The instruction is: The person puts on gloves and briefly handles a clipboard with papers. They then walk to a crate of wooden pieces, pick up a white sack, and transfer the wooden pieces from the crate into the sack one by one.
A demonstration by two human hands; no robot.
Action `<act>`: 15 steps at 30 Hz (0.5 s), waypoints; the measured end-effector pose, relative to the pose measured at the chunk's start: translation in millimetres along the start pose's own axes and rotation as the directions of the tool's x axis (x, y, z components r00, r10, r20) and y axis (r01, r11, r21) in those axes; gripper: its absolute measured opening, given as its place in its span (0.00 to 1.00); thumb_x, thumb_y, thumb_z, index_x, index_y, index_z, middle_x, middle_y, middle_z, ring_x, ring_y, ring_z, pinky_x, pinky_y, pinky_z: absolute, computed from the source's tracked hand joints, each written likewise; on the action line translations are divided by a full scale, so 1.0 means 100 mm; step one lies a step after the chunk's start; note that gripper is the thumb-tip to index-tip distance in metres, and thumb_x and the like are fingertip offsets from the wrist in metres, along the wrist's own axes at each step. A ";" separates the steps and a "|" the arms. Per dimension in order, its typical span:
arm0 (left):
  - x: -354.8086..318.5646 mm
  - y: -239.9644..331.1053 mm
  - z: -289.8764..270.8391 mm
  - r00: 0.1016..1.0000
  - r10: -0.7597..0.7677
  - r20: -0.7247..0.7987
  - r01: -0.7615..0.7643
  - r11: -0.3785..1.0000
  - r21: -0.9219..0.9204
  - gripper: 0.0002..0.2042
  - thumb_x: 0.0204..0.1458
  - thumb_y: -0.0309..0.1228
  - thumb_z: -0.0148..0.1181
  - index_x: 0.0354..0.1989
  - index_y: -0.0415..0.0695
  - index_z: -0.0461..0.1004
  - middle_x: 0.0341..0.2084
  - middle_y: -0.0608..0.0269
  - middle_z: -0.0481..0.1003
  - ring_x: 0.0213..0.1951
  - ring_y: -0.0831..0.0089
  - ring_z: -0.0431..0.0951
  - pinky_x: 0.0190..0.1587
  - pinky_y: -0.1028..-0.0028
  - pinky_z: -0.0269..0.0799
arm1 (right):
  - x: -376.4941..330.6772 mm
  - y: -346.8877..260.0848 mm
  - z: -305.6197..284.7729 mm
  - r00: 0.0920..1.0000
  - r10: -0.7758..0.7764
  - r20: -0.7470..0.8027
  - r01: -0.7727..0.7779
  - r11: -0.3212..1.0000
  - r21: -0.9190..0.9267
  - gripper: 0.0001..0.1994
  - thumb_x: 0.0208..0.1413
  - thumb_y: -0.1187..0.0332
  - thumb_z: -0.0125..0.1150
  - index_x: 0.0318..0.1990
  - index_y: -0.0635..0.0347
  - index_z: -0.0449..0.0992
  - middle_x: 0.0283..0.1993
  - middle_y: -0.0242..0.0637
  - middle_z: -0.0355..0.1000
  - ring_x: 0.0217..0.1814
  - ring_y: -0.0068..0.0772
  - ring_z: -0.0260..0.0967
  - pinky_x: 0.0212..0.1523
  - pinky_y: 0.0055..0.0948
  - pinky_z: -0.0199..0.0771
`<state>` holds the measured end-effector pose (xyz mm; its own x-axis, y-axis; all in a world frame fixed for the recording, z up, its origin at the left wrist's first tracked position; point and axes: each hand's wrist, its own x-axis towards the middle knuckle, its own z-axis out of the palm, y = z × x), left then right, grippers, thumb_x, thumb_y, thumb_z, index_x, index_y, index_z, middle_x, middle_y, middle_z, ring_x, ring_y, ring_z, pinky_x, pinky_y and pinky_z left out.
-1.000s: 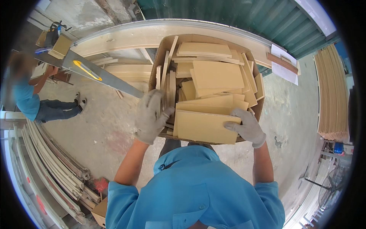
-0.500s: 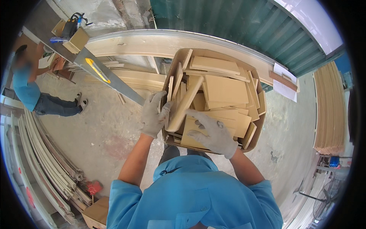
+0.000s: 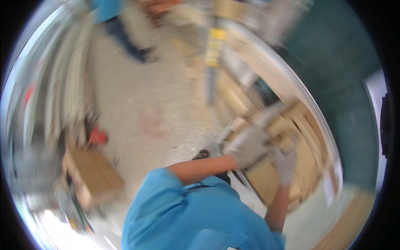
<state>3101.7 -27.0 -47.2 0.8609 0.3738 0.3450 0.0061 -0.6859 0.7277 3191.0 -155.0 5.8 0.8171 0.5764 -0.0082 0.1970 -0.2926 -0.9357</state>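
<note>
Motion smears the whole view. My left hand (image 3: 252, 146), in a pale grey glove, is over the left side of a cardboard box (image 3: 309, 116) filled with flat tan board pieces (image 3: 303, 173). My right hand (image 3: 286, 166), gloved the same, hangs above the pieces, a little right of the left hand and close to it. A pale streak like a strip of board lies beyond the left hand; whether either hand holds it cannot be made out. The fingers of both hands are blurred.
A grey beam (image 3: 211, 85) with a yellow object (image 3: 215, 46) on it juts in beyond the box. Long pale strips (image 3: 68, 87) lie at left, near a red object (image 3: 98, 136) and a closed carton (image 3: 95, 177). Another person (image 3: 121, 35) stands far left. A green wall (image 3: 333, 54) rises right.
The view has swung left, so the box and both hands now appear farther right and tilted. My hands are closer together. The thick board piece between them earlier is no longer distinct.
</note>
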 end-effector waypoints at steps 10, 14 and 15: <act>-0.42 -0.21 -0.51 0.982 0.034 -0.185 -0.007 0.989 0.146 0.23 0.37 0.42 0.68 0.44 0.51 0.74 0.48 0.54 0.68 0.60 0.52 0.61 0.63 0.50 0.53 | 0.23 0.23 -0.62 0.991 -0.131 0.009 0.130 0.980 -0.148 0.25 0.58 0.67 0.62 0.60 0.64 0.64 0.48 0.48 0.70 0.47 0.36 0.71 0.46 0.32 0.75; -1.15 -0.43 -0.65 0.931 -0.244 -0.270 0.302 0.933 0.197 0.22 0.40 0.43 0.65 0.46 0.49 0.74 0.51 0.52 0.69 0.59 0.55 0.64 0.60 0.56 0.57 | 0.61 0.37 -0.74 0.939 -0.079 0.333 0.314 0.590 -0.744 0.25 0.63 0.56 0.46 0.65 0.55 0.63 0.67 0.41 0.61 0.67 0.34 0.59 0.65 0.29 0.57; -1.41 -0.44 -0.62 0.888 -0.329 -0.322 0.398 0.900 0.179 0.23 0.41 0.43 0.65 0.47 0.49 0.74 0.51 0.52 0.69 0.58 0.55 0.64 0.59 0.56 0.57 | 0.73 0.44 -0.77 0.948 -0.066 0.310 0.263 0.709 -0.654 0.28 0.58 0.52 0.53 0.64 0.53 0.64 0.65 0.44 0.63 0.63 0.39 0.63 0.61 0.36 0.62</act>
<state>2948.8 -10.7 -90.7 0.5989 0.7581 0.2579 0.4389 -0.5802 0.6861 3301.3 -184.7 -9.0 0.5940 0.8025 -0.0556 0.7091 -0.5550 -0.4349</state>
